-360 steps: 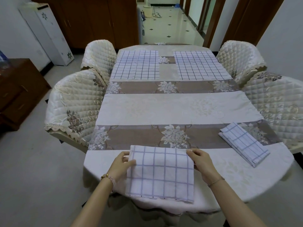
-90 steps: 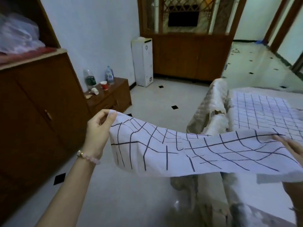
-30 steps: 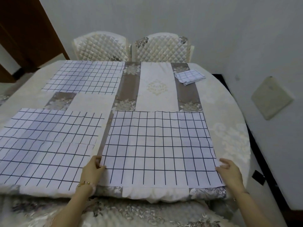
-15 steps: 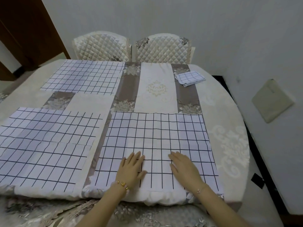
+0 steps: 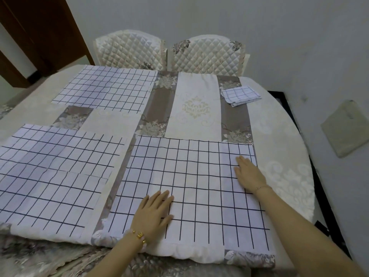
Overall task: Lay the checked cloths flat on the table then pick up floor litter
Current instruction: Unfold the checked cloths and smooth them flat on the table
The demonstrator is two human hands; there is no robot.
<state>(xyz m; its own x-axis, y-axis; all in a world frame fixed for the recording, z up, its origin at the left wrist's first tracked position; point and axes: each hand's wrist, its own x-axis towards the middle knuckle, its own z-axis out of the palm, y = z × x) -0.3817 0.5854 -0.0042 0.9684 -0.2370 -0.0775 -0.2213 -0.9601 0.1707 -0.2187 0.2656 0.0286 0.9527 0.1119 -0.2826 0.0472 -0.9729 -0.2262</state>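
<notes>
Table (image 5: 279,120) | checked cloth (image 5: 191,170) flat beneath left grip (image 5: 153,212), right grip (image 5: 248,172) | both wide, pressing

A plain pale grey wall (image 5: 219,15) stands behind the oval table (image 5: 279,136) and continues along its right side. A cream and brown tablecloth (image 5: 195,108) with flower patterns covers the table. At the far side stand the left chair (image 5: 129,50) and the right chair (image 5: 207,54), close together, both in quilted cream covers. A dark wooden door frame (image 5: 44,31) fills the upper left corner. A beige square panel (image 5: 345,128) sits on the right-hand part of the wall. The light is soft and even.
</notes>
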